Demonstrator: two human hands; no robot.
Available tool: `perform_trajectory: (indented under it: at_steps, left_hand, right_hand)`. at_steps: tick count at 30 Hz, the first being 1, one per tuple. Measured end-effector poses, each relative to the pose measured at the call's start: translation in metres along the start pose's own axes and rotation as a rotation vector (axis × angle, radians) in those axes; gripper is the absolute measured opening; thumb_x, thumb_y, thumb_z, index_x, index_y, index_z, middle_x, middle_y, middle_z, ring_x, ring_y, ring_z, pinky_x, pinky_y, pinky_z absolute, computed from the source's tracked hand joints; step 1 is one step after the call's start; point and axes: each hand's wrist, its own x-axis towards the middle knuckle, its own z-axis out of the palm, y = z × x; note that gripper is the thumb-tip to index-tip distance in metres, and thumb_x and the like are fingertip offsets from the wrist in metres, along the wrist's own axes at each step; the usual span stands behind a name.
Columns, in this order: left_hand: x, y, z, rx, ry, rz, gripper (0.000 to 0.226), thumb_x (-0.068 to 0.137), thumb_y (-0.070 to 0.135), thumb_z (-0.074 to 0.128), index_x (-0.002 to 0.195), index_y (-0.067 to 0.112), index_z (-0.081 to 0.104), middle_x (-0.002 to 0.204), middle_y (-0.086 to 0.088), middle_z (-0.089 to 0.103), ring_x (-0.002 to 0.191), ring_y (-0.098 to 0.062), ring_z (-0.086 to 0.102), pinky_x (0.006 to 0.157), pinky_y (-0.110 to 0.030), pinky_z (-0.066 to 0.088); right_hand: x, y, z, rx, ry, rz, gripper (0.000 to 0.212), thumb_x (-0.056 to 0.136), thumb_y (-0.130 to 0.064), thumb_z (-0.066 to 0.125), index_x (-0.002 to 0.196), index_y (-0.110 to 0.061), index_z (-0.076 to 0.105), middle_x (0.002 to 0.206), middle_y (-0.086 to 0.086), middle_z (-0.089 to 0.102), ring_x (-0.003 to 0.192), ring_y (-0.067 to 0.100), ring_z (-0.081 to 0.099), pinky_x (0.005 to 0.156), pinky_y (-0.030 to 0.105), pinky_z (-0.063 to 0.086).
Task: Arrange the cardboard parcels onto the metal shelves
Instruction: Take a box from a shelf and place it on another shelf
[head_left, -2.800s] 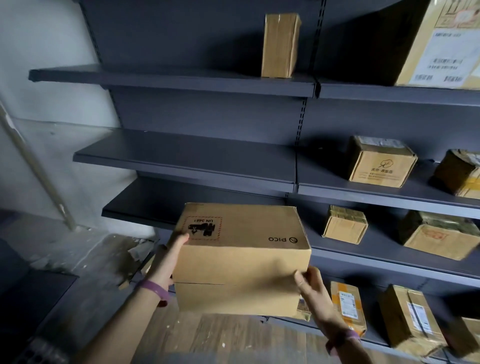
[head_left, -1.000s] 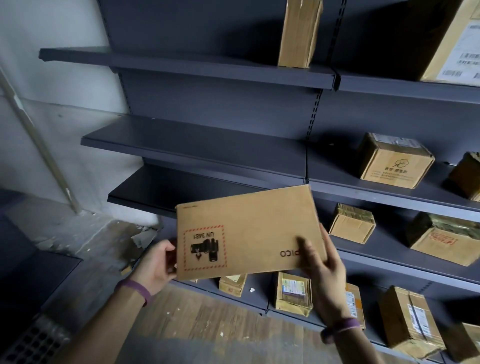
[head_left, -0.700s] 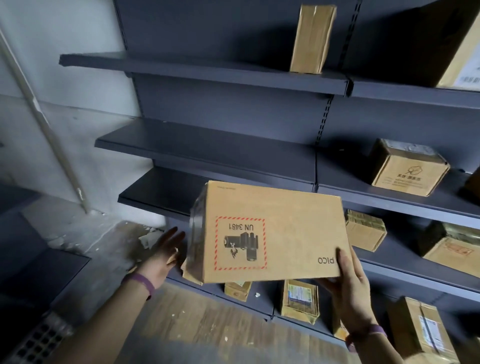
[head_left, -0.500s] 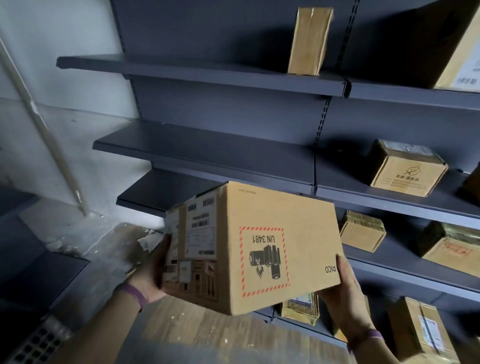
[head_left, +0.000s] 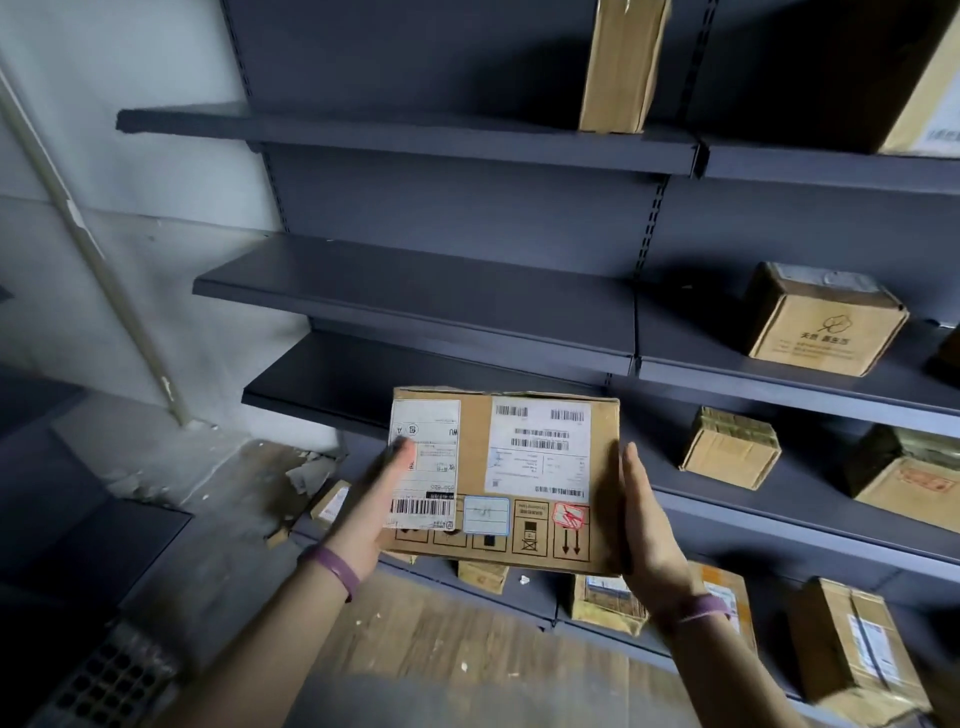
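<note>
Parcel (head_left: 524, 480): cardboard, held in the air in front of the dark metal shelves (head_left: 415, 306), level with the third shelf of the left bay and touching no shelf. Its labelled face is pointing at the camera, carrying two white shipping labels with barcodes, a small blue-edged sticker, a red sticker and a row of printed handling marks along the lower edge.

Left hand (head_left: 376, 512): gripping the parcel at its left edge, thumb lying across the left label, the other fingers hidden behind the box. A purple band is sitting on the wrist.

Right hand (head_left: 647, 525): pressing flat against the parcel's right side, fingers pointing up, palm on the cardboard. A purple band is sitting on this wrist too. Both hands are clamping the parcel between them.

Left bay: three shelves are showing bare tops, except for a tall box (head_left: 621, 62) standing upright at the right end of the top one.

Right bay: a large box (head_left: 930, 98) is sitting on the top shelf, cut off by the frame. A printed box (head_left: 823, 325) is resting on the second shelf. A small box (head_left: 730, 447) and a taped box (head_left: 906, 475) are sitting well apart on the third shelf. Several more boxes (head_left: 852, 649) are lying on the bottom shelf, partly hidden behind the parcel and arms.

Floor (head_left: 447, 639): wood-patterned below the shelves, with scraps lying by the wall at the left.
</note>
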Motion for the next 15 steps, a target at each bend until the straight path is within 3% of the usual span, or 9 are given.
perform_trajectory:
  at_steps: [3,6,8,12,14,15]
  left_hand:
    - [0.000,-0.002,0.007,0.059,0.049,0.014,0.055,0.076,0.065,0.059,0.120,0.033,0.061,0.115,0.012,0.069,0.105,-0.011,0.066,0.096,-0.040,0.048]
    - [0.002,-0.005,0.012,0.098,0.072,0.042,0.046,0.084,0.060,0.056,0.121,0.033,0.058,0.124,0.008,0.064,0.112,-0.016,0.060,0.103,-0.041,0.043]
    - [0.003,-0.007,0.013,0.130,0.071,0.034,0.042,0.081,0.064,0.056,0.114,0.038,0.059,0.120,0.014,0.065,0.113,-0.015,0.058,0.104,-0.040,0.041]
    - [0.005,-0.010,0.026,0.175,0.039,0.019,0.029,0.076,0.071,0.057,0.094,0.048,0.063,0.080,0.037,0.067,0.084,0.006,0.057,0.069,-0.023,0.043]
    - [0.010,-0.014,0.037,0.173,-0.024,-0.006,0.036,0.070,0.074,0.058,0.095,0.048,0.063,0.082,0.036,0.068,0.081,0.009,0.060,0.067,-0.023,0.045]
    - [0.014,-0.017,0.044,0.175,-0.057,-0.019,0.043,0.068,0.075,0.059,0.101,0.047,0.064,0.092,0.030,0.071,0.087,0.004,0.063,0.074,-0.028,0.049]
  right_hand:
    - [0.001,0.004,0.004,-0.035,0.058,-0.009,0.068,0.083,-0.077,0.040,0.131,-0.033,0.058,0.121,0.003,0.071,0.108,0.025,0.069,0.098,0.053,0.051]
    - [-0.003,0.013,0.001,-0.030,0.114,-0.068,0.060,0.086,-0.071,0.044,0.129,-0.031,0.059,0.121,0.004,0.070,0.106,0.027,0.070,0.094,0.054,0.053]
    - [-0.005,0.016,-0.004,-0.033,0.133,-0.065,0.059,0.087,-0.071,0.042,0.127,-0.032,0.059,0.119,0.005,0.071,0.104,0.028,0.070,0.094,0.056,0.053]
    - [-0.013,0.014,-0.018,-0.051,0.193,-0.058,0.067,0.082,-0.079,0.043,0.128,-0.034,0.059,0.115,0.003,0.073,0.101,0.028,0.071,0.092,0.056,0.054]
    - [-0.020,0.012,-0.028,-0.018,0.235,-0.059,0.063,0.084,-0.077,0.045,0.126,-0.034,0.061,0.114,0.008,0.073,0.102,0.029,0.070,0.090,0.059,0.054]
    - [-0.025,0.012,-0.034,0.002,0.272,-0.068,0.058,0.086,-0.074,0.046,0.124,-0.034,0.062,0.113,0.011,0.072,0.101,0.029,0.070,0.087,0.060,0.055]
